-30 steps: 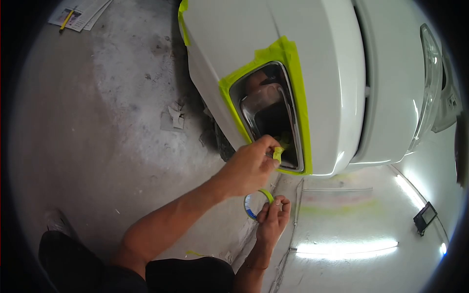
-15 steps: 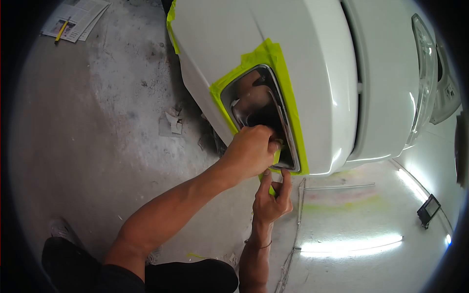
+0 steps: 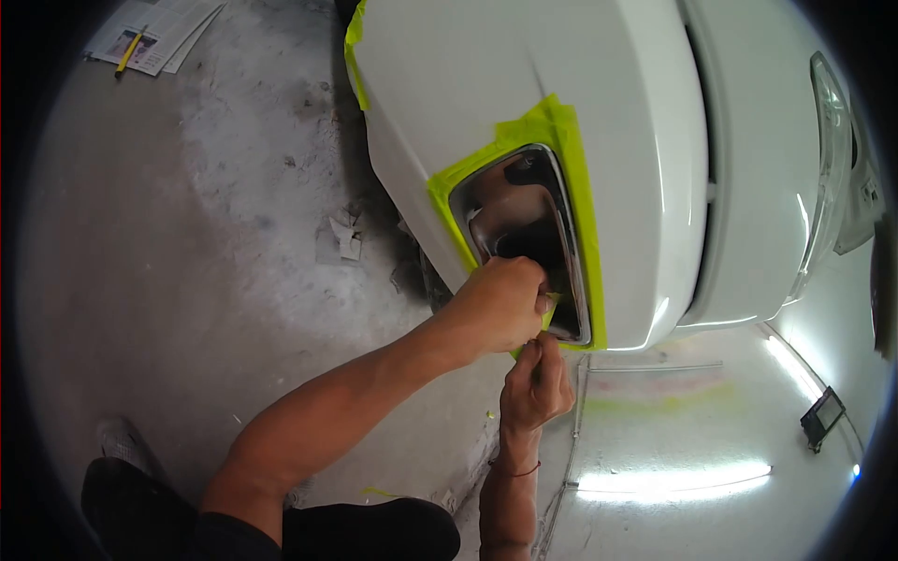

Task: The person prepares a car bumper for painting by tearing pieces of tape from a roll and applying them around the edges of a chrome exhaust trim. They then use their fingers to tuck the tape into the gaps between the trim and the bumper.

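Note:
A white car bumper (image 3: pixel 468 75) fills the upper middle. Its chrome-edged opening (image 3: pixel 524 201) is bordered with yellow-green masking tape (image 3: pixel 561 126). My left hand (image 3: pixel 500 304) is at the lower corner of the opening, thumb and fingers pinching a short strip of tape (image 3: pixel 550 313) against the trim. My right hand (image 3: pixel 535 383) sits directly below it, fingers closed on the strip's lower end. No tape roll shows in that hand. More tape runs along the bumper's upper left edge (image 3: pixel 354 51).
Rough grey concrete floor lies to the left, with newspapers (image 3: pixel 154 33) and a yellow tool (image 3: pixel 128 49) at top left and paper scraps (image 3: pixel 346 234) near the bumper. A small work lamp (image 3: pixel 821 416) sits on the glossy floor at right. My shoe (image 3: pixel 117 435) is at lower left.
My right hand, which held a tape roll lower down, has risen to just beneath my left hand and closed. My left hand now presses the strip at the opening's lower corner.

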Demonstrator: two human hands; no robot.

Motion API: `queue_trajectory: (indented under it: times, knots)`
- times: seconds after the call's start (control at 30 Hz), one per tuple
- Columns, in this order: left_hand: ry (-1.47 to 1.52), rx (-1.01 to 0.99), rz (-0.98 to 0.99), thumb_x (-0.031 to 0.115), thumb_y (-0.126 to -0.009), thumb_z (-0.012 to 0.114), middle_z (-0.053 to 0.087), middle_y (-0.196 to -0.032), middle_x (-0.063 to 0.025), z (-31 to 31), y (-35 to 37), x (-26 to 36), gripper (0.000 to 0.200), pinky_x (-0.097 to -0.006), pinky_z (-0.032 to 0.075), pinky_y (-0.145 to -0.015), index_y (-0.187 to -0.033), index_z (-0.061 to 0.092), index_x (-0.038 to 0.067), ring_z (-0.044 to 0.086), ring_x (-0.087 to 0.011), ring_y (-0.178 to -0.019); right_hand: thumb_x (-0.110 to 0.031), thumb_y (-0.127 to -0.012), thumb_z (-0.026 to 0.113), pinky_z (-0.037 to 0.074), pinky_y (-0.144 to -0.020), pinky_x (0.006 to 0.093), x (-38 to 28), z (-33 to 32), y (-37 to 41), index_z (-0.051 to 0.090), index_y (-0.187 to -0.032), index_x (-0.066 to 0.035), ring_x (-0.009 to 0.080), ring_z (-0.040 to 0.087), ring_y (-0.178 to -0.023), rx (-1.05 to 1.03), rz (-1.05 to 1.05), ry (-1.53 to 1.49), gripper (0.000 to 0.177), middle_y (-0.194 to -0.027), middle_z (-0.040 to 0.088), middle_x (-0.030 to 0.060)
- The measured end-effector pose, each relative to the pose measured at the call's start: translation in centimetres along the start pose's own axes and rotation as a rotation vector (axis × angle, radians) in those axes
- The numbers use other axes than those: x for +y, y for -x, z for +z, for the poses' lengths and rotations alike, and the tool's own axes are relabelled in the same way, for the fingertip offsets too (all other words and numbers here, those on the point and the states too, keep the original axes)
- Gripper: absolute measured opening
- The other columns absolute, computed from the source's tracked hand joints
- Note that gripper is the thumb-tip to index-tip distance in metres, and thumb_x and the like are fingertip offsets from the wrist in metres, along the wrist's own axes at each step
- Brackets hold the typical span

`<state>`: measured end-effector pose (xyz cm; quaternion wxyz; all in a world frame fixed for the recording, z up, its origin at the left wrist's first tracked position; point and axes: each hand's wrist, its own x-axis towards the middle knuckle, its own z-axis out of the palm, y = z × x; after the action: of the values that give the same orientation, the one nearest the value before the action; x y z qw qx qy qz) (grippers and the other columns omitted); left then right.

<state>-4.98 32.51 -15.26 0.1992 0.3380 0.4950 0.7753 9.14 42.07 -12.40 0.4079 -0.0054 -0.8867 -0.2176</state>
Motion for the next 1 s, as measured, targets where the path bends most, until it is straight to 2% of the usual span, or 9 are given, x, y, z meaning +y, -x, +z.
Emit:
queue_trajectory:
  times: [0.1, 0.17, 0.23, 0.37, 0.43, 0.5, 0.57, 0.73, 1.0]
  knots:
    - [0.007, 0.02, 0.017, 0.015, -0.089, 0.065, 0.069, -0.079, -0.0227, 0.3, 0.1, 0.3, 0.02, -0.0422, 0.054, -0.07, -0.09, 0.07, -0.005, 0.069, -0.0376, -0.075, 0.005, -0.081, 0.072, 0.047, -0.049, 0.0337, -0.5, -0.9, -0.8, 0.072, -0.101, -0.002, 0.0242, 0.061, -0.053, -0.111, -0.03, 0.099, 0.021, -0.067, 0.064, 0.0114]
    - [0.021, 0.016, 0.01, 0.014, -0.087, 0.066, 0.069, -0.078, -0.0228, 0.9, 0.0, 0.3, 0.019, -0.0434, 0.054, -0.071, -0.09, 0.07, -0.005, 0.069, -0.0385, -0.075, 0.004, -0.089, 0.065, 0.049, -0.056, 0.0279, -0.9, -0.7, -1.2, 0.07, -0.101, 0.0, 0.0179, 0.064, -0.06, -0.104, 0.059, 0.062, 0.014, -0.074, 0.069, 0.0107]
    - [-0.21, 0.3, 0.295, 0.011, -0.084, 0.068, 0.067, -0.075, -0.0224, 2.3, -0.2, -0.3, 0.015, -0.0448, 0.054, -0.069, -0.086, 0.07, -0.003, 0.068, -0.0378, -0.073, 0.003, -0.089, 0.065, 0.048, -0.056, 0.0276, -1.1, -0.5, -1.6, 0.07, -0.102, 0.0, 0.0163, 0.063, -0.059, -0.108, 0.127, 0.057, 0.014, -0.073, 0.069, 0.0109]
    - [-0.315, 0.257, 0.271, 0.009, -0.079, 0.069, 0.066, -0.072, -0.021, 2.9, -0.9, -0.8, 0.01, -0.0447, 0.055, -0.066, -0.08, 0.071, -0.001, 0.068, -0.0374, -0.071, -0.003, -0.09, 0.065, 0.048, -0.056, 0.0284, -1.3, 0.0, -2.7, 0.073, -0.098, -0.002, 0.0118, 0.059, -0.055, -0.076, 0.291, -0.001, 0.012, -0.07, 0.068, 0.0122]
    - [-0.362, 0.364, 0.296, 0.007, -0.076, 0.07, 0.066, -0.072, -0.0199, 3.5, -0.8, -0.7, 0.006, -0.0433, 0.056, -0.063, -0.074, 0.07, 0.001, 0.068, -0.0367, -0.069, -0.005, -0.089, 0.066, 0.048, -0.056, 0.0289, -1.4, 0.3, -3.1, 0.073, -0.096, -0.001, 0.0113, 0.059, -0.055, -0.078, 0.315, 0.026, 0.011, -0.068, 0.068, 0.0129]
    - [-0.382, 0.356, 0.262, 0.006, -0.073, 0.071, 0.066, -0.072, -0.0196, 3.9, -1.1, -0.8, 0.004, -0.0434, 0.056, -0.062, -0.073, 0.07, 0.002, 0.067, -0.0369, -0.069, -0.006, -0.088, 0.067, 0.049, -0.056, 0.0295, -1.4, 0.2, -3.4, 0.074, -0.094, 0.0, 0.0108, 0.059, -0.055, -0.078, 0.337, 0.06, 0.011, -0.067, 0.068, 0.0135]
    - [-0.407, 0.344, 0.229, 0.006, -0.071, 0.071, 0.066, -0.072, -0.0193, 4.4, -1.2, -0.8, 0.004, -0.0435, 0.056, -0.062, -0.072, 0.07, 0.002, 0.067, -0.0371, -0.068, -0.004, -0.085, 0.067, 0.05, -0.055, 0.036, -1.7, 0.1, -3.5, 0.074, -0.092, -0.005, 0.0273, 0.067, -0.06, -0.121, 0.387, 0.067, 0.01, -0.073, 0.069, 0.013]
    - [-0.506, 0.487, 0.387, 0.007, -0.064, 0.07, 0.065, -0.068, -0.0147, 4.6, -0.8, -1.1, 0.006, -0.0416, 0.056, -0.056, -0.069, 0.07, 0.005, 0.068, -0.0329, -0.063, -0.006, -0.084, 0.068, 0.049, -0.054, 0.0363, -1.9, 0.3, -3.6, 0.074, -0.089, -0.007, 0.0273, 0.065, -0.057, -0.046, 0.384, -0.01, 0.008, -0.072, 0.068, 0.0134]
    - [-0.551, 0.48, 0.399, 0.012, -0.063, 0.072, 0.065, -0.069, -0.0102, 5.0, -0.9, -1.1, 0.004, -0.0384, 0.056, -0.051, -0.064, 0.069, 0.008, 0.069, -0.0268, -0.065, -0.005, -0.082, 0.068, 0.047, -0.052, 0.0356, -1.8, 0.9, -3.3, 0.073, -0.083, -0.007, 0.0258, 0.063, -0.053, -0.017, 0.457, 0.049, 0.005, -0.066, 0.066, 0.0136]
